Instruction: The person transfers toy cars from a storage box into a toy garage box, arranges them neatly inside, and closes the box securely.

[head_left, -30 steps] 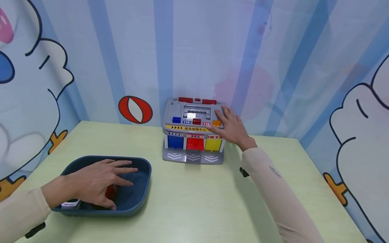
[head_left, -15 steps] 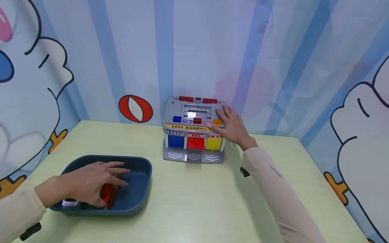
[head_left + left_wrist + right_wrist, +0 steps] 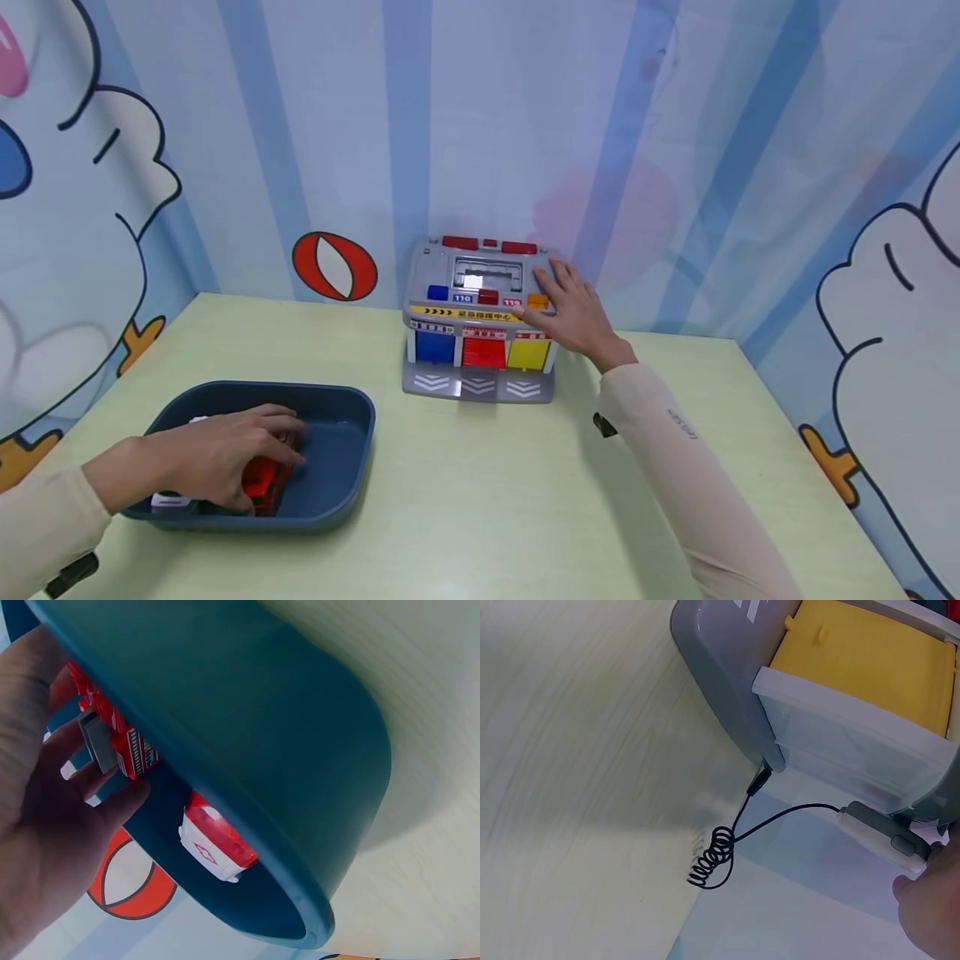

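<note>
In the head view my left hand [image 3: 213, 458] reaches into a dark blue bin [image 3: 337, 518] at the left. Thumb and fingers grip a red toy fire truck [image 3: 264, 485] lying inside; the hand covers part of it. The left wrist view shows the fingers around the fire truck [image 3: 135, 752], which has a grey part. A white and red toy vehicle [image 3: 214, 844] with a red emblem lies beside it in the bin. My right hand [image 3: 576, 318] rests with straight fingers on the right side of the grey toy rescue station's roof [image 3: 431, 271].
The station's front has blue [image 3: 434, 348], red and yellow doors above a grey ramp [image 3: 477, 386]. A toy handset [image 3: 881, 836] on a coiled black cord [image 3: 716, 851] hangs at its side. Behind the pale table [image 3: 480, 483] stands a printed curtain [image 3: 480, 125].
My left hand has shifted left and down in the bin, and its fingers have drawn in around the red fire truck. The right hand stays on the station.
</note>
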Tool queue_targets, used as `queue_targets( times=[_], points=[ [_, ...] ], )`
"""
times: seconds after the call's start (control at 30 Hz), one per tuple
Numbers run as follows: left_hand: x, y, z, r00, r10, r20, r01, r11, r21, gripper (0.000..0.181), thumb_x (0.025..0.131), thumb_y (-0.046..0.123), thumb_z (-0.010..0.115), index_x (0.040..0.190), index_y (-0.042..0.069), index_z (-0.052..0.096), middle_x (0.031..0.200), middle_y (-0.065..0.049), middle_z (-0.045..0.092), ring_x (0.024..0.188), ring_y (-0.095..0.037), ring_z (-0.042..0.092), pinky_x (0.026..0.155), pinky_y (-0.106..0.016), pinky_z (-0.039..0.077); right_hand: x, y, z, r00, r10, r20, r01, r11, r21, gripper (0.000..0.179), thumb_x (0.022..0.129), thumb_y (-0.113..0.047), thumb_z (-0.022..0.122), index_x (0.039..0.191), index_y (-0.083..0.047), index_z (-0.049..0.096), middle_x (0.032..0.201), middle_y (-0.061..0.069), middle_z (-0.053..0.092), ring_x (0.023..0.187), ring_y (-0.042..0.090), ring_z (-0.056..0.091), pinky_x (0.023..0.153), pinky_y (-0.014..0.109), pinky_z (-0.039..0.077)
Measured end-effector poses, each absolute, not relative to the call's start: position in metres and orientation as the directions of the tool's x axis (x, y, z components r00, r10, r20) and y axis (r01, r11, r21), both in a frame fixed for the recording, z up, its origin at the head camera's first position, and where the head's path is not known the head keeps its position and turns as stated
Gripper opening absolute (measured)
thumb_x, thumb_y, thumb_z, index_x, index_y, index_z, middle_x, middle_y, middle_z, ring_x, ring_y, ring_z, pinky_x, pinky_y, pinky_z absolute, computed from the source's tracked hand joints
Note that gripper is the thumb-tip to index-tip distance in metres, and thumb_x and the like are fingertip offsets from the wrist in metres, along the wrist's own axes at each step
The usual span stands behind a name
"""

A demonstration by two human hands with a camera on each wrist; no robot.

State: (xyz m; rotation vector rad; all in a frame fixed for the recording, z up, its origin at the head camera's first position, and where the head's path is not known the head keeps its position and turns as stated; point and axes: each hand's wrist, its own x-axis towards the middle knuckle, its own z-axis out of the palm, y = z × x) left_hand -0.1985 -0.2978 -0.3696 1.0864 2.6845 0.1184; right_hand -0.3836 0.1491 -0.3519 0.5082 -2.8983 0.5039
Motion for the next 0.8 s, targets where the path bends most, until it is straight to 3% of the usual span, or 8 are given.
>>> queue_targets(
  times=[0.37, 0.8],
  points=[
    [-0.1966, -0.2975, -0.3707, -0.664, 0.733, -0.147, 0.72, 0.68, 0.139, 0.04, 0.068, 0.035, 0.091, 0.105, 0.037, 0.076, 0.126, -0.002, 0.061, 0.122, -0.033, 0.049, 0.086, -0.049, 0.058, -0.385, 0.1492, -0.3531, -0.928, -0.303, 0.218, -0.358, 0.885, -0.296, 0.088, 0.091, -0.066, 0.049, 0.161, -0.021, 0.02, 0.171, 0.008, 0.005, 0.157, 0.033, 0.001, 0.123, 0.064, 0.008],
    [-0.1951, -0.2918, -0.3735, -0.691, 0.707, -0.15, 0.685, 0.707, 0.175, 0.035, 0.066, 0.029, 0.092, 0.096, 0.034, 0.077, 0.116, 0.002, 0.061, 0.118, -0.031, 0.047, 0.08, -0.045, 0.058, -0.3854, 0.1493, -0.3543, -0.924, -0.307, 0.228, -0.368, 0.876, -0.312, 0.086, 0.091, -0.065, 0.049, 0.16, -0.021, 0.022, 0.17, 0.008, 0.006, 0.157, 0.033, 0.002, 0.123, 0.064, 0.01]
  ],
)
